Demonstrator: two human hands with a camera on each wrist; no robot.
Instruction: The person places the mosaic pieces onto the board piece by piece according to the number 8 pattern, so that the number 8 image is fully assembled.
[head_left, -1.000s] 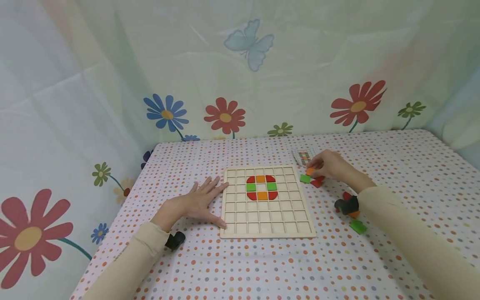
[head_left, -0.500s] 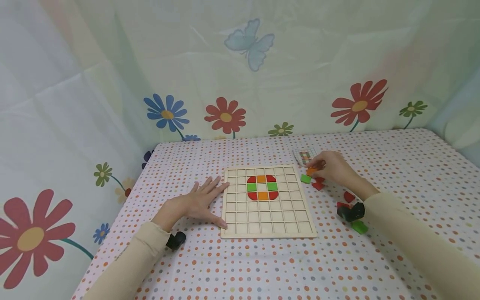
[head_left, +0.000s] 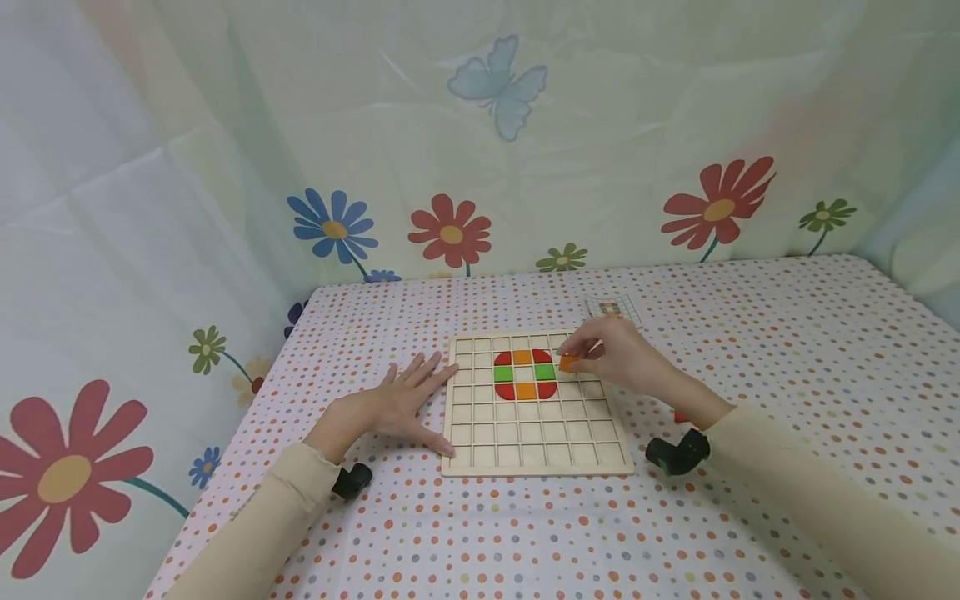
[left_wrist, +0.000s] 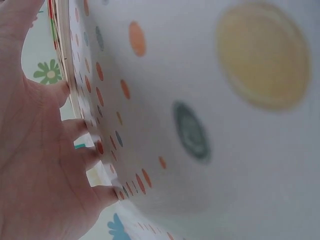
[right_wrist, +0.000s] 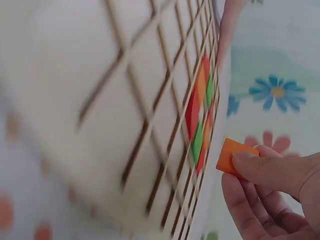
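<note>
My right hand (head_left: pixel 618 354) pinches an orange square tile (head_left: pixel 567 363) between thumb and fingers, over the right part of the wooden grid board (head_left: pixel 536 457). In the right wrist view the orange tile (right_wrist: pixel 233 154) shows plainly between thumb and fingertips. On the board, red rounded corner tiles (head_left: pixel 503 391), orange tiles (head_left: pixel 526 391) and green tiles (head_left: pixel 503 374) form a ring about a bare middle square. My left hand (head_left: pixel 397 406) lies spread at the board's left edge, its thumb and index fingertips right at the rim. The left wrist view shows its fingers (left_wrist: pixel 77 128) stretched along the tablecloth.
A small printed pattern card (head_left: pixel 628 310) lies behind the right hand, partly covered. A red tile (head_left: pixel 681 416) peeks out beside the right wrist; the loose tiles near it are hidden by the arm. Dotted cloth (head_left: pixel 450 542) covers the table, and a flowered curtain stands behind.
My right hand has picked up the orange tile from the loose tiles at the board's right and carried it left over the board. The left hand stays in place.
</note>
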